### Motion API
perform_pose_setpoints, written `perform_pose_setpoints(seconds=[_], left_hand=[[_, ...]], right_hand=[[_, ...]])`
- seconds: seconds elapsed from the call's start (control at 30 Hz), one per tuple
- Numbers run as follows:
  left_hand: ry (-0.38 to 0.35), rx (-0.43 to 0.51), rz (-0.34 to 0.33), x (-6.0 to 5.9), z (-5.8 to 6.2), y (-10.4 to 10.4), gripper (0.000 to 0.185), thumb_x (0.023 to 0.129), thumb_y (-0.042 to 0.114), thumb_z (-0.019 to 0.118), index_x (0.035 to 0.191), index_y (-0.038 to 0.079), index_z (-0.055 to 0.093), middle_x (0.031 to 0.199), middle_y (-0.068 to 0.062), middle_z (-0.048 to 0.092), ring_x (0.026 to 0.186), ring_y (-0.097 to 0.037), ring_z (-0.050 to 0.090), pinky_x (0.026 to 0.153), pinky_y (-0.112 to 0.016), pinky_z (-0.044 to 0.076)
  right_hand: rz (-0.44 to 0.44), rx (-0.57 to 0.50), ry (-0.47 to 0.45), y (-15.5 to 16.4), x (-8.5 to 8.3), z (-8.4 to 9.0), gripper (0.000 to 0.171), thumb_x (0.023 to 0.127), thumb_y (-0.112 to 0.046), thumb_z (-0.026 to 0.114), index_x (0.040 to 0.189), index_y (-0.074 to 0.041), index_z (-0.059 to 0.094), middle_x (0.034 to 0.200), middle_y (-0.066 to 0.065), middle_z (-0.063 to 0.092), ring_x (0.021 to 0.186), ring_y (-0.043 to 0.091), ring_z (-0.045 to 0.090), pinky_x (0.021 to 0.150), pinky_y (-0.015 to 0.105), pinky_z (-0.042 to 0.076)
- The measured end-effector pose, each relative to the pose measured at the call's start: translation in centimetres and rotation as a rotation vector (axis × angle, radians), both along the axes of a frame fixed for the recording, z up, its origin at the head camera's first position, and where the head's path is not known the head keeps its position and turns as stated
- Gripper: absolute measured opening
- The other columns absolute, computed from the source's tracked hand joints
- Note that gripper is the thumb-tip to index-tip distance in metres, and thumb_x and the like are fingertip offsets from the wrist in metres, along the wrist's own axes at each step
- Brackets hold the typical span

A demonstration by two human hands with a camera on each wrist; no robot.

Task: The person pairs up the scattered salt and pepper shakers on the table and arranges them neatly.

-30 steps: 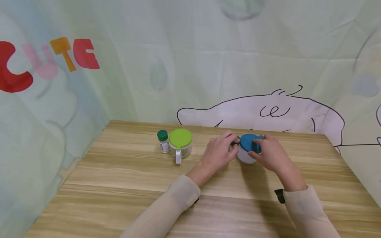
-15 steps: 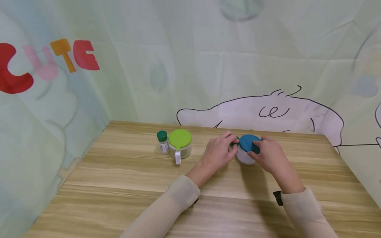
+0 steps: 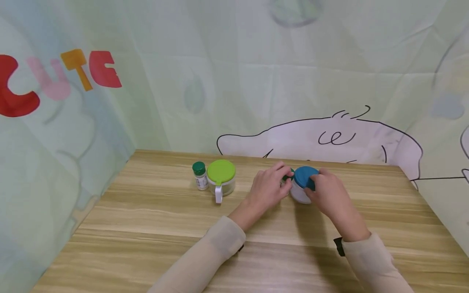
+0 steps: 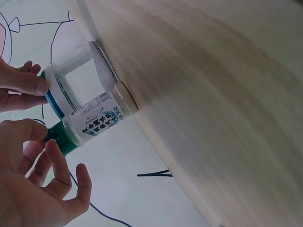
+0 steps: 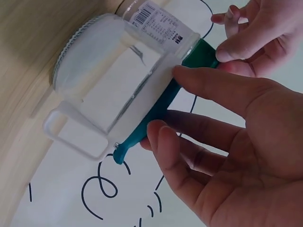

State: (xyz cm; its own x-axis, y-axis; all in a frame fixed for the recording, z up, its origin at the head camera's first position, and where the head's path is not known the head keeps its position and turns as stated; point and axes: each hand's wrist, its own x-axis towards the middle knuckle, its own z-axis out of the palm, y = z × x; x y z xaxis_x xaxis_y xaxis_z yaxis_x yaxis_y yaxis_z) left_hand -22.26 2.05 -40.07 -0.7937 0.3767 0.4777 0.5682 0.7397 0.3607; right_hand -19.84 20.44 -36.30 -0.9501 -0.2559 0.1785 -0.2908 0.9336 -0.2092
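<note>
My left hand [image 3: 267,187] pinches the green cap [image 4: 62,137] of a small seasoning bottle [image 4: 97,118], whose printed label shows in the left wrist view. Right beside that bottle stands a clear seasoning jar [image 5: 109,71] with a blue lid [image 3: 304,176] and a white loop handle [image 5: 75,130]. My right hand [image 3: 329,195] has its thumb and fingers around the rim of the blue lid. Bottle and jar both stand upright on the table, side by side. In the head view my left fingers hide most of the bottle.
To the left on the wooden table [image 3: 165,228] stand a second green-capped bottle [image 3: 200,177] and a jar with a lime-green lid [image 3: 221,171], its white handle facing me. A printed cloth [image 3: 176,101] hangs behind the table's back edge.
My right hand has shifted slightly left and turned over the blue lid; the lid's tab, visible at its right earlier, is now hidden behind the hand. The left hand stays on the bottle cap.
</note>
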Motion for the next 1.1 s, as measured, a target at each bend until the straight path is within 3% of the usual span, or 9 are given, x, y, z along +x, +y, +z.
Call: perform_pose_setpoints(seconds=[0.13,0.3,0.53,0.67,0.8,0.93,1.1], left_hand=[[-0.001,-0.003,0.002,0.0,0.1,-0.1,0.013,0.098,0.017,0.07,0.109,0.018,0.077,0.107,0.007,0.069,0.073,-0.01,0.061,0.064,-0.023,0.044],[-0.016,-0.003,-0.002,-0.1,0.1,-0.2,0.013,0.099,0.017,0.071,0.11,0.017,0.076,0.108,0.004,0.07,0.073,-0.01,0.061,0.064,-0.023,0.043],[-0.007,-0.01,0.0,-0.1,-0.1,-0.2,0.013,0.098,0.017,0.07,0.11,0.019,0.076,0.106,0.007,0.068,0.071,-0.008,0.06,0.062,-0.021,0.041],[-0.011,-0.01,-0.004,-0.2,-0.1,-0.2,0.013,0.099,0.016,0.069,0.11,0.018,0.076,0.105,0.006,0.067,0.07,-0.009,0.058,0.06,-0.02,0.04],[-0.014,-0.023,-0.002,-0.3,-0.1,-0.2,0.015,0.098,0.015,0.07,0.111,0.018,0.076,0.106,0.007,0.068,0.071,-0.009,0.059,0.061,-0.02,0.04],[-0.009,-0.036,-0.002,-0.2,0.0,-0.1,0.015,0.097,0.016,0.07,0.111,0.018,0.076,0.107,0.007,0.069,0.074,-0.01,0.062,0.063,-0.022,0.043],[-0.001,-0.057,0.015,-0.3,0.0,-0.1,0.015,0.098,0.018,0.069,0.111,0.02,0.076,0.109,0.008,0.07,0.089,-0.015,0.065,0.072,-0.027,0.049]], right_hand=[[-0.012,0.009,0.011,-0.4,0.1,0.0,0.033,0.093,-0.017,0.08,0.1,0.014,0.073,0.087,0.017,0.058,0.071,0.027,0.054,0.065,0.04,0.048],[-0.017,0.02,-0.022,-0.9,0.3,0.0,0.037,0.094,-0.019,0.079,0.104,0.016,0.071,0.096,0.022,0.061,0.074,0.029,0.058,0.07,0.044,0.054],[-0.016,0.002,-0.027,-0.5,0.2,0.6,0.053,0.096,-0.028,0.078,0.125,0.014,0.065,0.113,0.03,0.061,0.09,0.04,0.064,0.079,0.055,0.059],[0.056,-0.011,0.019,0.1,-0.2,0.7,0.05,0.094,-0.023,0.08,0.13,0.009,0.066,0.125,0.031,0.061,0.108,0.048,0.064,0.09,0.064,0.055],[0.101,-0.007,-0.012,0.8,-0.7,0.7,0.049,0.094,-0.022,0.08,0.133,0.004,0.067,0.136,0.03,0.061,0.123,0.052,0.058,0.095,0.071,0.049],[0.109,-0.007,-0.049,1.1,-0.9,0.6,0.049,0.096,-0.024,0.078,0.136,0.001,0.067,0.142,0.029,0.059,0.127,0.054,0.056,0.096,0.073,0.046],[0.104,0.0,-0.067,1.2,-1.0,0.4,0.046,0.097,-0.023,0.076,0.136,0.001,0.068,0.143,0.031,0.06,0.129,0.055,0.056,0.1,0.073,0.044]])
